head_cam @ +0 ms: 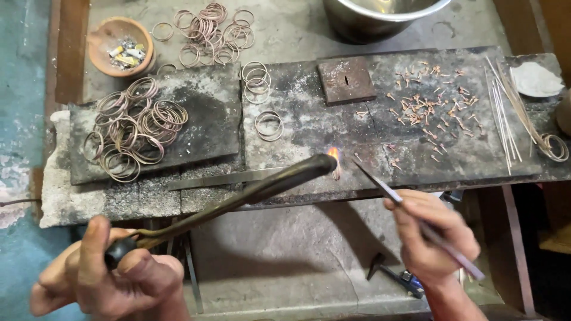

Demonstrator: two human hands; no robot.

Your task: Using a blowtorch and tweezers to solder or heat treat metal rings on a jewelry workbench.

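My left hand (113, 273) grips the handle of a long dark torch (250, 193) that slants up to the right. Its tip points at a small orange flame (334, 156) on the charred stone slab (363, 131). My right hand (434, 238) holds thin metal tweezers (392, 196) whose tip reaches toward the flame from the right. A small glowing ring piece sits under the flame, too small to make out.
A pile of metal rings (134, 128) lies on a dark slab at left, more rings (211, 32) behind. A clay bowl (119, 44) stands back left, a steel bowl (380, 15) at the top. Small copper pins (431, 107) and thin wire rods (505, 113) lie right.
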